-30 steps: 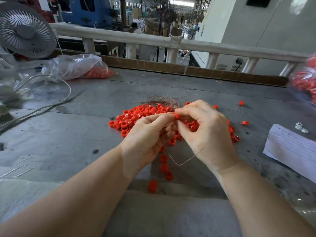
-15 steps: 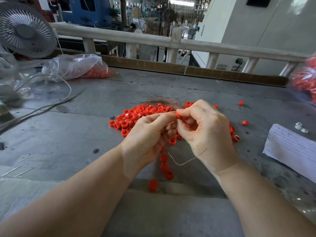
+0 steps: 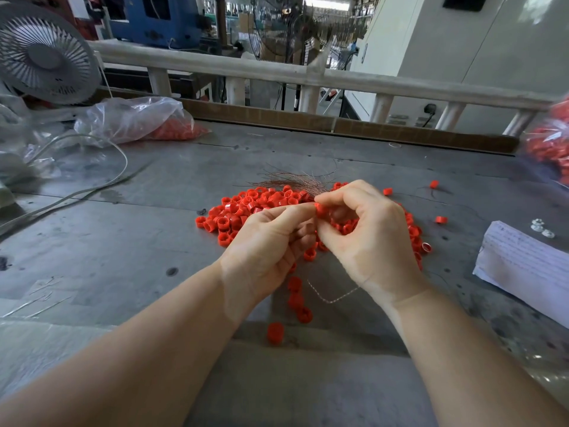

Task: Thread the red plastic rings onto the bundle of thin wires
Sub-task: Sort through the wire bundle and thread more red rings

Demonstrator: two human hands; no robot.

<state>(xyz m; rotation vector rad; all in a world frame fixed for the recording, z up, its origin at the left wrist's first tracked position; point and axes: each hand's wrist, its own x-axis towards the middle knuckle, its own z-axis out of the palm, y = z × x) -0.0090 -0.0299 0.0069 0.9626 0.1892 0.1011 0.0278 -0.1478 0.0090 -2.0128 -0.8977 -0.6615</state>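
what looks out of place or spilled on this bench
A few red rings lie scattered apart from the main pile, some toward the near table edge. Otherwise nothing stands out.

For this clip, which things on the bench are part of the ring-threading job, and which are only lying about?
Part of the job:
- left hand
- right hand, pinching a red ring
- pile of red rings
- bundle of thin wires
- bent wire

Lying about:
- fan
- plastic bag
- paper sheet
- grey cable
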